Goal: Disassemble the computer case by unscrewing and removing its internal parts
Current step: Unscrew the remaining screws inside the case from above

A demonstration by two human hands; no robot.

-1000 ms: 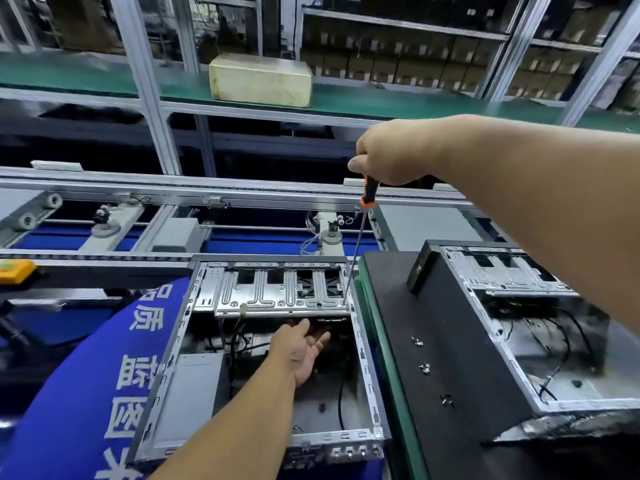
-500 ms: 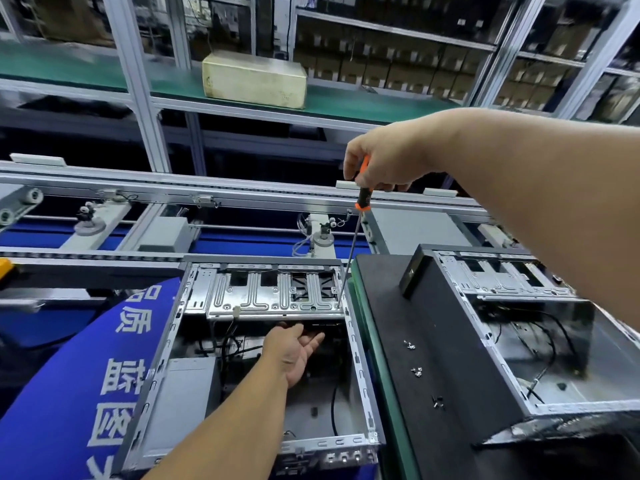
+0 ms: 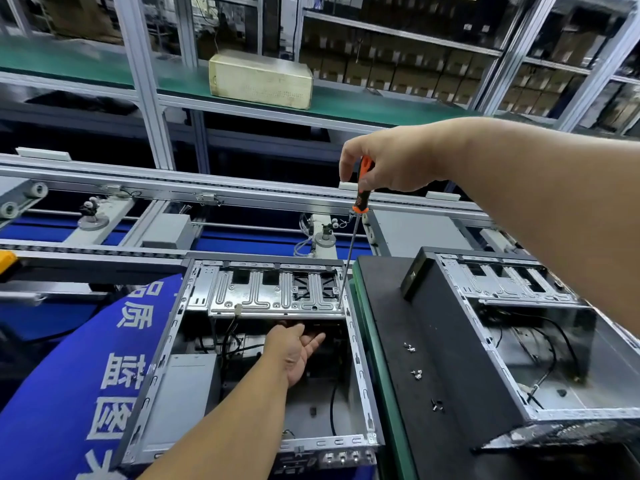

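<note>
The computer case (image 3: pixel 360 368) lies open-side up at the near centre of the scene, a bare grey steel shell with punched slots along its rim. Across its far end sits a ribbed metal drive bracket (image 3: pixel 273 292) with stamped channels and square cut-outs through which dark parts show. Below the bracket the interior is dim, with black cables (image 3: pixel 232 344) looping across it and a plain grey box-shaped unit (image 3: pixel 180 400) filling the near left part. A row of ports shows on the near edge.

The right hand (image 3: pixel 391 164) is raised above the case, fingers curled round the orange-and-black handle of a long screwdriver (image 3: pixel 350 251). The thin shaft slopes down and its tip meets the bracket's right near corner, close to the case's right wall. The left hand (image 3: pixel 294 351) reaches inside the case just beneath the bracket, palm up, fingers relaxed and spread, holding nothing.

To the right, a second case (image 3: pixel 554 348) rests on a black mat (image 3: pixel 450 393), its side also open, with thin wires inside. Several small loose screws (image 3: pixel 417 374) lie scattered on the mat between the two cases. A blue cloth with white characters (image 3: pixel 76 375) lies to the left. Far behind, a pale yellowed box (image 3: pixel 259 79) sits on a green shelf.
</note>
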